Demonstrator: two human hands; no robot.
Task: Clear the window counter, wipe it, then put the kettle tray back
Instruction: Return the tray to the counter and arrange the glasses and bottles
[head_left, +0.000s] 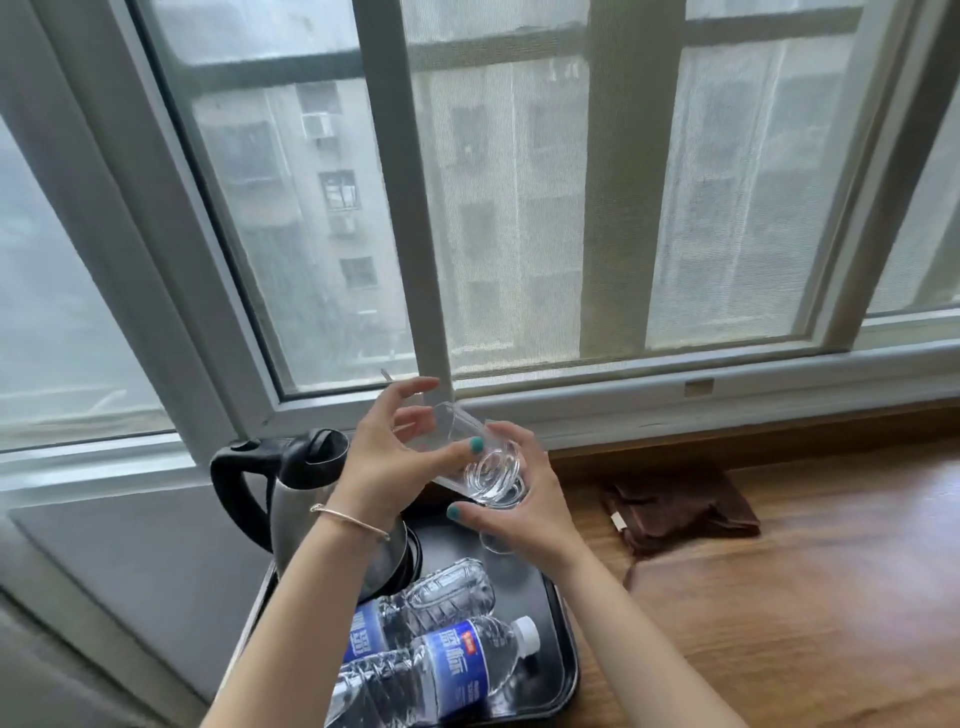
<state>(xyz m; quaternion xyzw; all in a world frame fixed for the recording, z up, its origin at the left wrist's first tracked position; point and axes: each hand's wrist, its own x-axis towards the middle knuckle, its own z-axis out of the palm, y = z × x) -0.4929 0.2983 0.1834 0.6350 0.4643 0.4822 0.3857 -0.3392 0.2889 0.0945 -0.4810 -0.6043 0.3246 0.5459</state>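
A clear glass (480, 460) is gripped by both hands — left hand (387, 457), right hand (519, 499) — above the kettle tray (563, 623); probably clearing, so it must be set off the bench (779, 597).

- In front of me stands a wide white-framed sliding window (519, 208), its right panes veiled by a pale mesh screen (727, 208).
- Grey apartment blocks (322, 197) show through hazy daylight.
- A grey wall panel (130, 561) sits lower left.
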